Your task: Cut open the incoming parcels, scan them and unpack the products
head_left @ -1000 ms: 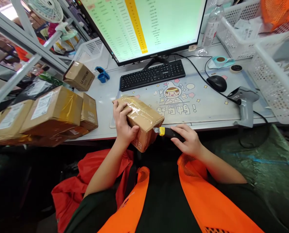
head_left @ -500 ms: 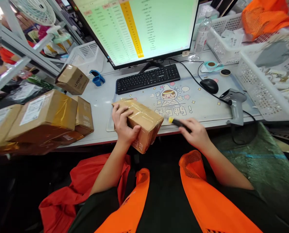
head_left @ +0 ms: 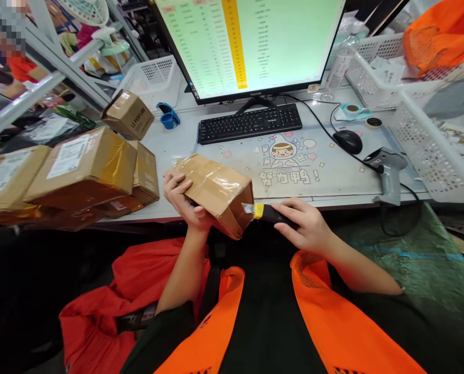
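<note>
My left hand (head_left: pixel 185 200) is closed around a taped cardboard box (head_left: pixel 216 189), holding it tilted just off the desk's front edge. My right hand (head_left: pixel 305 226) grips a black and yellow utility knife (head_left: pixel 268 213). Its blade touches the box's right end near the top edge. Both forearms come up from my lap, where an orange mesh vest (head_left: pixel 333 322) hangs.
Several taped parcels (head_left: pixel 83 166) are stacked at the left of the desk (head_left: pixel 177 143). A keyboard (head_left: pixel 249 123), monitor (head_left: pixel 251 44), mouse (head_left: pixel 347 141) and barcode scanner (head_left: pixel 387 169) lie ahead. White baskets (head_left: pixel 426 130) stand at the right. A red cloth (head_left: pixel 99 311) lies at my lower left.
The knife moved away to the right, then came back to the box's right end. My left hand turned the box and shifted to grip it from beneath.
</note>
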Motion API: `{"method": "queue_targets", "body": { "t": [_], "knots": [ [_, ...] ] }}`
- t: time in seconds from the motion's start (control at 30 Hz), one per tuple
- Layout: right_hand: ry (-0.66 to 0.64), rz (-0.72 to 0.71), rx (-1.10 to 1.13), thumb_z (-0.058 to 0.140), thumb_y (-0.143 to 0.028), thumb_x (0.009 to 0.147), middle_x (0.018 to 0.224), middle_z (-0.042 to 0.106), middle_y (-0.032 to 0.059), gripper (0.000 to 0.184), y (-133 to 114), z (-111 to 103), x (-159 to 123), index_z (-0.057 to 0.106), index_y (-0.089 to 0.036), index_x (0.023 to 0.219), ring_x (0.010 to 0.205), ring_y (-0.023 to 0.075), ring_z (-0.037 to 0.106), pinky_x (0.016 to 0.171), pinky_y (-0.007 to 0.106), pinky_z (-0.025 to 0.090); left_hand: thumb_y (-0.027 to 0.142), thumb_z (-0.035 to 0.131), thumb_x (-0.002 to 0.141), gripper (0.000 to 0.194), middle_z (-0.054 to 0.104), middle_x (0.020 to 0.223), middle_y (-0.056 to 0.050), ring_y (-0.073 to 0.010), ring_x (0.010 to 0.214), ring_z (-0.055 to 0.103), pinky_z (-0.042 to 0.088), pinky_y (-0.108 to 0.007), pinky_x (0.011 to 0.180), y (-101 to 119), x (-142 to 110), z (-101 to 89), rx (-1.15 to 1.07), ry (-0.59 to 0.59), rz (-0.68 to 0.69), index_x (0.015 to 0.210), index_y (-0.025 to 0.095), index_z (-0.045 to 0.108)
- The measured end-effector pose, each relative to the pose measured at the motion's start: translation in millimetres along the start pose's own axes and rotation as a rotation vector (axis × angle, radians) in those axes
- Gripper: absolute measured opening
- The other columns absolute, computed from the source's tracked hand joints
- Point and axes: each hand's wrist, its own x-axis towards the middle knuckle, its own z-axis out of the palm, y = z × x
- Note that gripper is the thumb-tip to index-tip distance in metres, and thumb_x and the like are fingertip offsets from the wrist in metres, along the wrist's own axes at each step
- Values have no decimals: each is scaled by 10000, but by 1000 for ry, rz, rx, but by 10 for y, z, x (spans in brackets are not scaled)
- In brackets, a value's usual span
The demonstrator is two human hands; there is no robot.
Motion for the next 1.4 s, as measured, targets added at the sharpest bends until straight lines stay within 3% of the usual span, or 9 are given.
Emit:
{"method": "queue_targets", "body": {
  "t": [0.27, 0.47, 0.63, 0.83, 1.03, 1.2, 1.4],
  "knots": [
    [6, 1, -87, 603, -373, 1054, 1114, 717, 124, 423, 108, 27, 139, 660, -218, 1444, 973, 248, 706, 819, 389, 626, 764, -35, 951, 730, 465, 1273, -145, -393, 1423, 425, 343, -684, 1195, -15, -69, 6, 36, 10, 24, 1254, 282, 422],
    [-32, -67, -118, 624, -362, 1036, 1087, 710, 123, 432, 65, 27, 122, 666, -216, 1441, 927, 248, 696, 804, 390, 620, 773, 41, 959, 692, 465, 1271, -135, -395, 1417, 406, 305, -688, 1218, -44, -85, 34, -46, 19, 35, 1253, 297, 449],
    [43, -19, -115, 620, -369, 1036, 1108, 713, 119, 444, 148, 5, 136, 662, -243, 1460, 970, 252, 703, 827, 391, 628, 795, 10, 925, 751, 417, 1292, -137, -408, 1433, 352, 243, -708, 1224, -50, -138, 27, -41, -31, -2, 1357, 315, 394],
    [3, -96, -84, 646, -359, 1020, 1093, 714, 115, 448, 137, -23, 120, 662, -247, 1453, 945, 245, 704, 817, 382, 627, 752, 189, 947, 620, 425, 1301, -133, -421, 1454, 337, 232, -723, 1231, -25, -153, 0, -5, -59, -85, 1357, 326, 379],
    [5, -117, -105, 641, -352, 1024, 1077, 710, 121, 444, 153, 6, 161, 661, -214, 1446, 915, 238, 695, 787, 370, 616, 845, 69, 908, 738, 445, 1288, -126, -419, 1463, 342, 225, -724, 1242, -30, -157, 31, -86, -27, -25, 1268, 322, 445],
    [-16, -134, -87, 639, -357, 1028, 1068, 705, 114, 449, 185, 2, 158, 647, -225, 1457, 941, 237, 698, 810, 371, 619, 869, 87, 890, 776, 446, 1303, -128, -414, 1458, 344, 195, -718, 1258, -48, -152, 32, -105, -31, -60, 1298, 328, 465],
    [-12, -84, -76, 634, -355, 1026, 1089, 710, 114, 439, 211, 9, 149, 660, -232, 1446, 928, 235, 695, 812, 370, 613, 866, 183, 945, 710, 505, 1275, -114, -390, 1442, 400, 250, -690, 1260, -57, -129, 56, -165, 35, -13, 1220, 314, 533]
  ]
}}
